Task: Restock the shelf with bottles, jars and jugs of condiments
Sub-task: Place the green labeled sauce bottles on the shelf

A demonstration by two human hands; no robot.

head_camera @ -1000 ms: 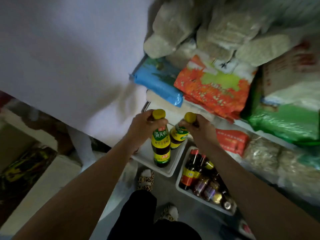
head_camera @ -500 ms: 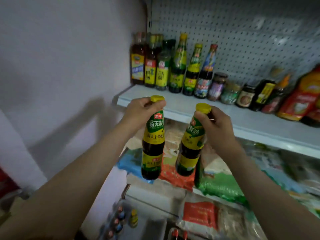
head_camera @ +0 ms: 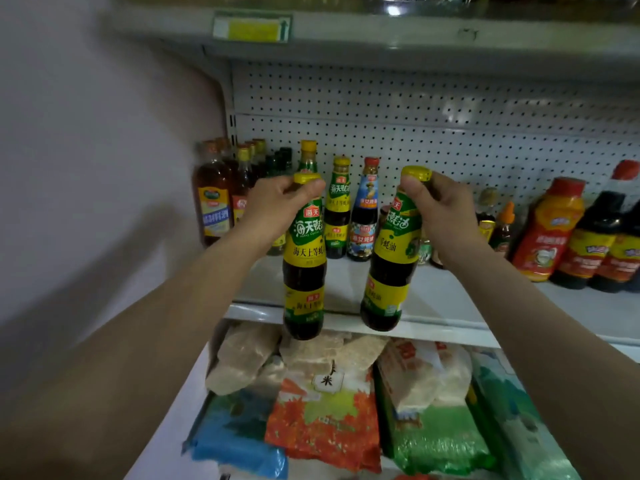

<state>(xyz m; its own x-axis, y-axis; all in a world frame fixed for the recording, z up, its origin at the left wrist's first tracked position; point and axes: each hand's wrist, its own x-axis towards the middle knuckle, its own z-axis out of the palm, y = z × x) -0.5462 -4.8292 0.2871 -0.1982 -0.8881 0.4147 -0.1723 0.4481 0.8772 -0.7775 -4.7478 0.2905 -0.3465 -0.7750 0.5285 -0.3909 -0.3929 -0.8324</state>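
With left hand [head_camera: 277, 202] and right hand [head_camera: 446, 209] each gripping an oyster sauce bottle [head_camera: 304, 268] by the neck, bases hanging below shelf [head_camera: 450, 299] lip; lift clear, then set down behind same-label row [head_camera: 337, 206] ahead of knuckles

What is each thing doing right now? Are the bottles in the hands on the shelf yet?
Left hand: grips the left bottle by its neck.
Right hand: grips the right bottle by its neck.
Left bottle: capped, upright, held in front of the shelf, not yet on it.
Right bottle: capped, slightly tilted, also not yet on it.
Shelf: partly stocked, bare space at the front.
Shelf bottles: standing upright, capped.
Bags below: lying stacked.
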